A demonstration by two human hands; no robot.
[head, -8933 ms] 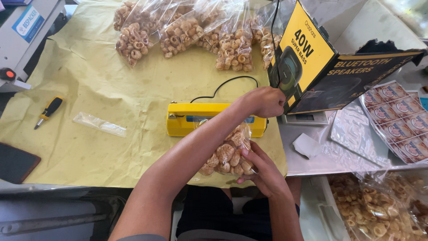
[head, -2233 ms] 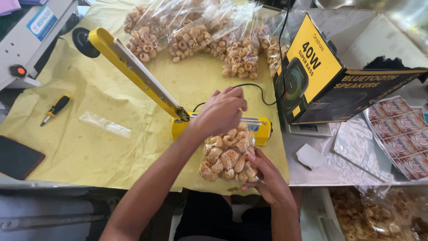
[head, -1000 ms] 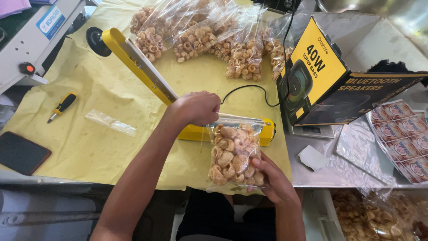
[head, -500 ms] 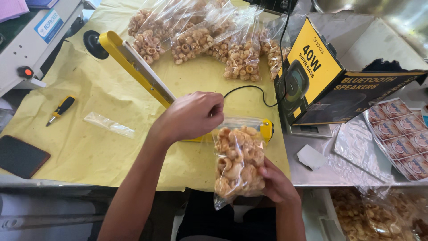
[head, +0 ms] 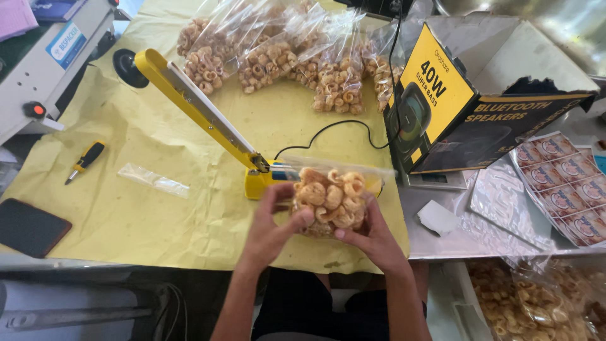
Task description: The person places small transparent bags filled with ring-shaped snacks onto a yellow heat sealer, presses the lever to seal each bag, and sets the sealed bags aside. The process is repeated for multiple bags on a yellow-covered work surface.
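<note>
Bag (head: 331,201) of puffed, ring-shaped snacks sits between both hands, held just in front of the yellow sealer (head: 208,123) at the near edge of the table. Half a second ago the left hand (head: 270,226) rested on top of the bag's neck near the sealer base; now it has dropped to the bag's left side, fingers and thumb closed on the plastic. The right hand (head: 372,232) has come up from beneath the bag and now grips its right side, thumb across the front. The bag, hanging long and upright before, is now bunched into a rounder lump, its clear top edge lying flat against the sealer base. The sealer arm stands raised as before, slanting up to the left, a black knob at its far end.

The bag is thin, glossy, crinkled film; the snacks are pale brown, bumpy and curled. The paper (head: 126,189) covering the table is dull yellow and creased. More filled bags (head: 284,57) lie heaped at the far side. A black cord (head: 328,129) loops from the sealer toward a glossy black-and-yellow box (head: 442,107). A screwdriver (head: 85,161) and an empty film sleeve (head: 153,180) lie left.
</note>
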